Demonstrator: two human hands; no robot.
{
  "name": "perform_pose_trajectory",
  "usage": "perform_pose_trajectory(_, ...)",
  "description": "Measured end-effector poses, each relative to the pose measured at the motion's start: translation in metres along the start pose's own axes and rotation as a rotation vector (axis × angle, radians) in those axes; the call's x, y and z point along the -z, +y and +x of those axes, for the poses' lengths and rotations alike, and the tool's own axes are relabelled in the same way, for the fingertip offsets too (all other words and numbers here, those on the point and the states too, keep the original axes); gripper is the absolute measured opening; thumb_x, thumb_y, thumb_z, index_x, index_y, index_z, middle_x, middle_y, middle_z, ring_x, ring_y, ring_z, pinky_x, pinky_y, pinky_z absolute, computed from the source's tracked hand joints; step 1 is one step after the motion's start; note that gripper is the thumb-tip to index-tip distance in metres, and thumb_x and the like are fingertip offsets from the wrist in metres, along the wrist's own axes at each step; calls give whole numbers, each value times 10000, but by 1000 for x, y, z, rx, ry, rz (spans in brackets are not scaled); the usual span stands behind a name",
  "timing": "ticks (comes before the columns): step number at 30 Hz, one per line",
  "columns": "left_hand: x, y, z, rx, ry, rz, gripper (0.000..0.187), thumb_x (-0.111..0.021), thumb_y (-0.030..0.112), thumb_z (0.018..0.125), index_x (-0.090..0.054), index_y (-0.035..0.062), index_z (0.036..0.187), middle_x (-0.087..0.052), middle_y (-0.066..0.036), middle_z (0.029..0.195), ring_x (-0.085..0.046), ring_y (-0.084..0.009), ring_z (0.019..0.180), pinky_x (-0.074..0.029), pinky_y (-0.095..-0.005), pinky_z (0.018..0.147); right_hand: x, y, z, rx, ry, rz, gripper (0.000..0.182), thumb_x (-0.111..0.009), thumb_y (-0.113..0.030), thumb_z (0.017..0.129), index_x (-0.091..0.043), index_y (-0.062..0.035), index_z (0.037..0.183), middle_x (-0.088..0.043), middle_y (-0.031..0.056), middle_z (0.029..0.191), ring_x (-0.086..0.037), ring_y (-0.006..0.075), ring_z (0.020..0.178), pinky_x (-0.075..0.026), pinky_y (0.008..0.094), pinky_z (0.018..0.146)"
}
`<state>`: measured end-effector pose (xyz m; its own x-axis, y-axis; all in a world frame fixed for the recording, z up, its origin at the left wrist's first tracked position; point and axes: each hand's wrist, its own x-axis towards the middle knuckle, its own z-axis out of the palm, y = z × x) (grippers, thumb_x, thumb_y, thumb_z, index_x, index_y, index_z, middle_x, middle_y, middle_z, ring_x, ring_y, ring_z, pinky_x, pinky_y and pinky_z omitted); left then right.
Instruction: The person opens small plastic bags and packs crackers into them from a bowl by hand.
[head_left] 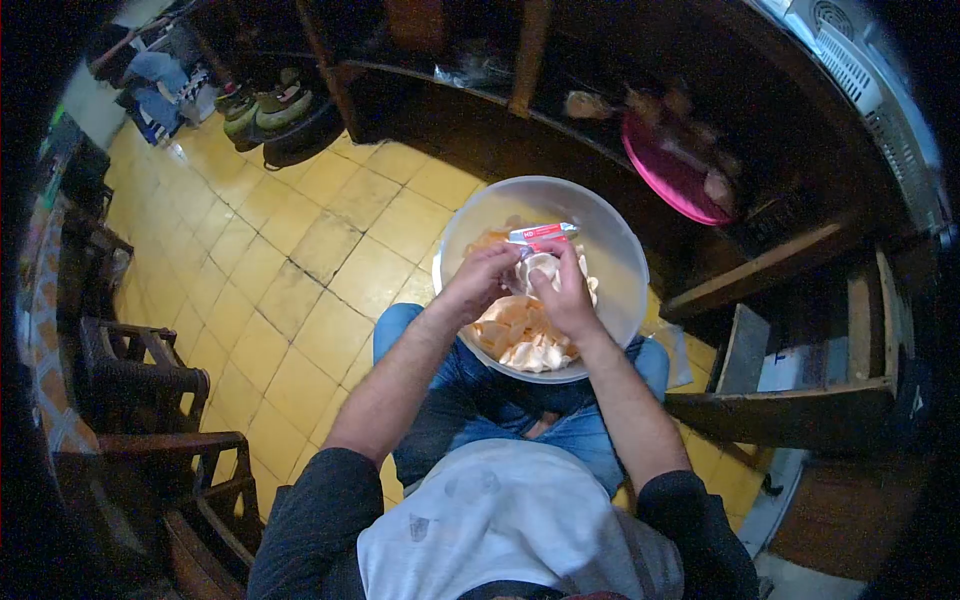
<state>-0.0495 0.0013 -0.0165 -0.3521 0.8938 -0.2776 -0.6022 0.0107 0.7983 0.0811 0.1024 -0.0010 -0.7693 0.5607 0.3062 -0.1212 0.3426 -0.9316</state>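
A large translucent plastic tub rests between my knees. Pale orange and whitish chip-like pieces lie in it. Over the tub, my left hand and my right hand are close together, fingers bent around a clear plastic bag. Pale pieces show at the bag between the hands. A red and silver printed packet or label sits just beyond my fingertips; whether it is part of the bag I cannot tell.
Yellow tiles cover the floor. Dark wooden shelving runs ahead and right, holding a pink basket. Shoes stand at the far left. Dark chairs line the left side; a wooden drawer is at right.
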Motion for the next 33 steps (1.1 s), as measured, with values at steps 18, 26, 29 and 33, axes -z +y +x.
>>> perform_pose_trajectory(18, 3, -9, 0, -90, -17, 97, 214, -607, 153, 913, -562, 53, 1097, -584, -32, 968, -582, -113, 842, -519, -259, 741, -2, -8, -7, 232, 56, -449, 265, -719, -111, 716, -610, -46, 949, -518, 163, 1005, -553, 329, 951, -484, 414, 808)
perform_pose_trajectory(26, 5, -10, 1, -126, 2, 90, 231, -644, 56, 863, -562, 48, 1079, -591, -38, 988, -594, -136, 892, -538, -283, 800, -1, -9, -5, 180, 48, -460, 211, -687, -85, 753, -637, -52, 955, -600, 146, 923, -621, 307, 859, -515, 399, 753)
perform_pose_trajectory(29, 1, -9, -1, -212, -30, 198, 242, -649, 68, 862, -564, 33, 1086, -602, -54, 999, -601, -139, 908, -536, -277, 793, 2, 9, -4, 227, 56, -542, 198, -685, -94, 729, -637, -35, 912, -601, 129, 864, -623, 262, 727, -502, 348, 618)
perform_pose_trajectory(33, -8, -7, -4, -185, 17, 225, 256, -645, 94, 873, -565, 24, 1106, -613, -66, 1002, -608, -140, 889, -532, -264, 765, 0, 8, -4, 250, 95, -559, 188, -701, -108, 744, -637, -32, 903, -604, 113, 863, -629, 237, 734, -516, 337, 599)
